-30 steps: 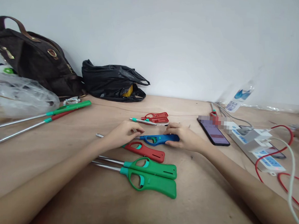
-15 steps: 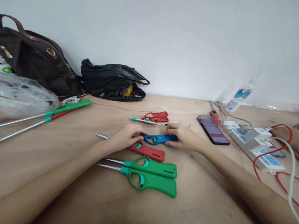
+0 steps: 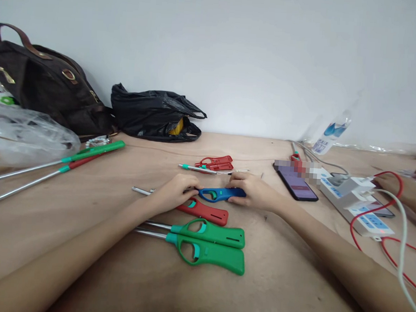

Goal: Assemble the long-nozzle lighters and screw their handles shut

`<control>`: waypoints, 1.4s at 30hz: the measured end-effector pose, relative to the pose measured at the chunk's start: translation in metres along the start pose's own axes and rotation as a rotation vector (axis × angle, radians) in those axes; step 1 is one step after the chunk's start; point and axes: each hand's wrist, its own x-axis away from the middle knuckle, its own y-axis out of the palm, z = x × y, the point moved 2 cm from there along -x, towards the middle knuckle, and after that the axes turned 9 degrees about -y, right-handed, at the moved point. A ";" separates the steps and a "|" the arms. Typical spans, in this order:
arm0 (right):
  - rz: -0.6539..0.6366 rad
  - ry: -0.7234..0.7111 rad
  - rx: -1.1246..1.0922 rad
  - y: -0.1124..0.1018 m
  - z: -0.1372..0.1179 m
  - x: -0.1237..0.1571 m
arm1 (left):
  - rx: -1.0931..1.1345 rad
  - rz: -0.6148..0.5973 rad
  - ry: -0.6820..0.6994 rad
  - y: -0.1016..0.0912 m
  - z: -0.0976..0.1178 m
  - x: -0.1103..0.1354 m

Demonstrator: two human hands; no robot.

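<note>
A blue long-necked lighter (image 3: 223, 193) with a teal trigger lies level on the table between my hands. My right hand (image 3: 250, 190) is closed around its handle end. With bent fingers, my left hand (image 3: 177, 189) pinches the lighter's front end; its nozzle part is hidden. Under my left wrist lies a red lighter (image 3: 209, 212), its metal tube partly covered. Nearer to me are two green lighters (image 3: 220, 234) side by side, handles to the right. Beyond the blue one sit red handle halves (image 3: 218, 161) and a loose metal tube with a teal collar (image 3: 197, 168).
A phone (image 3: 297, 183) and a power strip (image 3: 363, 209) with cables are on the right, near another person's hand (image 3: 394, 185). A bottle (image 3: 332, 131) leans at the wall. Black bag (image 3: 150, 111), backpack (image 3: 56, 83) and further lighters (image 3: 90, 152) stand left.
Both hands keep their hold on the blue lighter, with hardly any movement. The whole view has shifted very slightly. The other person's hands at the far right have moved a little.
</note>
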 end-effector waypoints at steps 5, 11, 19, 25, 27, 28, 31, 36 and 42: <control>0.023 0.003 0.008 0.001 0.001 0.001 | 0.018 0.007 0.000 -0.001 0.001 0.000; 0.018 0.012 0.009 0.002 0.001 0.001 | -0.009 0.016 0.004 0.000 0.000 0.001; 0.026 0.014 0.017 0.000 0.001 0.000 | -0.011 0.012 0.000 0.000 0.002 0.001; 0.016 0.010 0.022 0.000 0.001 0.000 | -0.025 0.014 0.014 0.000 0.001 0.000; -0.003 0.015 0.015 0.001 0.001 0.000 | -0.024 0.019 0.024 0.001 0.000 0.000; -0.014 0.017 0.010 0.002 0.002 0.000 | -0.020 0.019 0.027 0.002 0.000 0.000; -0.037 0.022 -0.004 0.003 0.003 0.000 | -0.004 0.010 0.019 0.003 -0.001 0.000; -0.053 0.040 -0.045 0.003 0.004 -0.001 | 0.018 -0.013 0.006 0.004 -0.001 -0.001; -0.050 0.175 -0.163 0.004 0.004 -0.003 | 0.004 -0.029 -0.004 0.003 0.001 -0.002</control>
